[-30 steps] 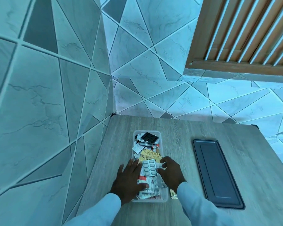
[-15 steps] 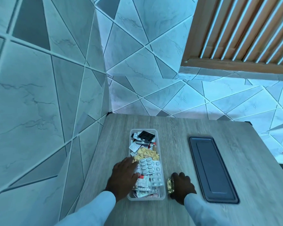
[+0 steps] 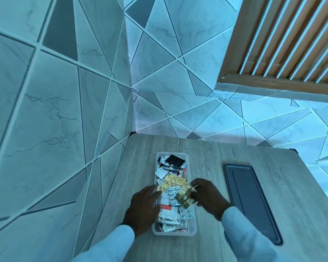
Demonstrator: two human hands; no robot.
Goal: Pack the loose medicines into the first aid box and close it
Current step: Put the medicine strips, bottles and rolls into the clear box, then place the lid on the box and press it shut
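Note:
A clear plastic first aid box [image 3: 193,230] stands open on the wooden table, heaped with blister packs and foil strips. My left hand [image 3: 143,207] lies flat on the box's left rim and on the packs at its near end. My right hand [image 3: 209,198] hovers over the box's right side, pinching a gold-brown blister strip [image 3: 185,197] above the pile. The dark grey lid [image 3: 252,203] lies flat on the table to the right of the box.
The table [image 3: 216,154] sits in a corner, with tiled walls close on the left and behind. A wooden slatted frame [image 3: 284,53] hangs on the back wall at upper right. The table's right edge drops off past the lid.
My right hand picked the gold-brown strip up from the table beside the box and carried it up over the box. My left hand stayed on the box's left side.

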